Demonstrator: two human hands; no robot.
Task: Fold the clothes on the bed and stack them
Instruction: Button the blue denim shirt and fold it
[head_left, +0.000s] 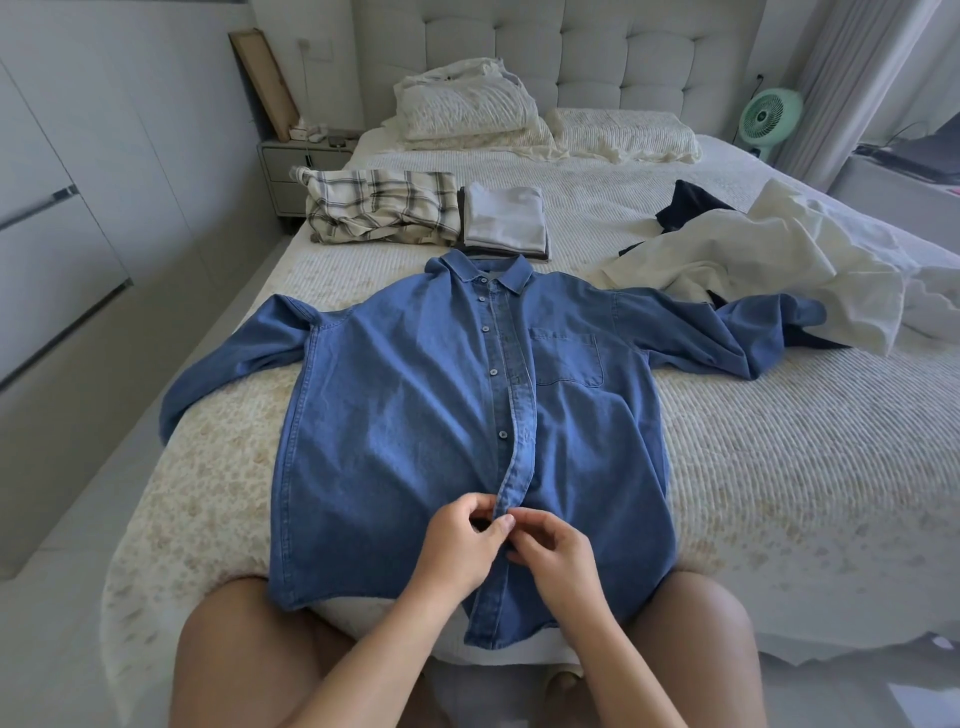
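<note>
You are pinching the button placket of the blue denim shirt (415, 395) low in the centre of the frame: your left hand (457, 545) is gripping the strip's edge between thumb and fingers, and your right hand (556, 556) is curling its fingers on the fabric just beside it, the two hands touching. The shirt is lying face up on the bed (779, 467), collar toward the headboard, sleeves spreading to the left and right edges, hem hanging over the near edge. Above the collar, a folded grey garment (504, 218) is sitting on a small stack, with a folded plaid shirt (379, 208) just left of it. At the right, a crumpled cream garment (753, 260) is lying over a dark one (691, 205).
</note>
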